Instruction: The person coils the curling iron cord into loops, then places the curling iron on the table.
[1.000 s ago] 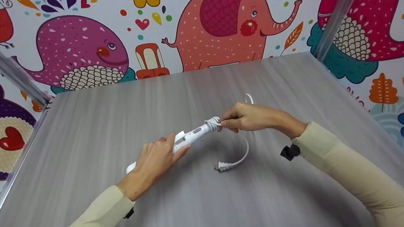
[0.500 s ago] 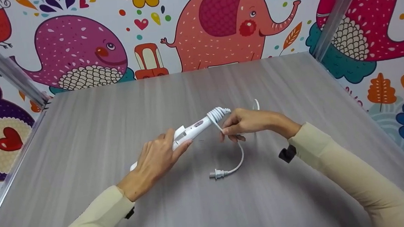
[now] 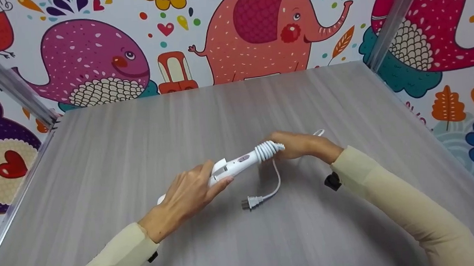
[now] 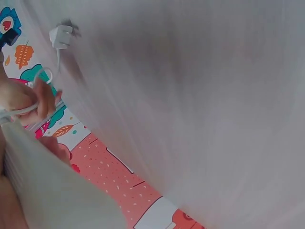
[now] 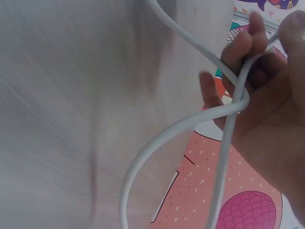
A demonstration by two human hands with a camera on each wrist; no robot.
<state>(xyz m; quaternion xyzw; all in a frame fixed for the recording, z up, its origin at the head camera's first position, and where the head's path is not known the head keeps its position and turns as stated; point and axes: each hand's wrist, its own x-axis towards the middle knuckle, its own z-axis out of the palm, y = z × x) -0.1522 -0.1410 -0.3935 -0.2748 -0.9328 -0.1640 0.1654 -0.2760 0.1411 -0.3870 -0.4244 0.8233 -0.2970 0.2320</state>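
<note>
A white curling iron (image 3: 243,161) is held above the table, slanting up to the right, with my left hand (image 3: 185,189) gripping its left part. Its white cord (image 3: 278,175) is wound in several coils around the right end of the handle. Behind that end, partly hidden by it, is my right hand (image 3: 299,145). In the right wrist view, the right hand (image 5: 267,114) has curled fingers holding the cord (image 5: 157,138), which crosses itself at the palm. The two-pin plug (image 3: 251,203) dangles below on the cord's free end; the left wrist view also shows the plug (image 4: 61,36).
A grey wood-grain table (image 3: 138,135) lies under both hands. Walls (image 3: 108,46) printed with cartoon animals enclose its back and sides, with metal corner posts (image 3: 396,20) at the back.
The right hand has gone from the near side of the handle to behind it, carrying the cord around. More coils show on the handle, and its end has shifted right. The left hand keeps its grip.
</note>
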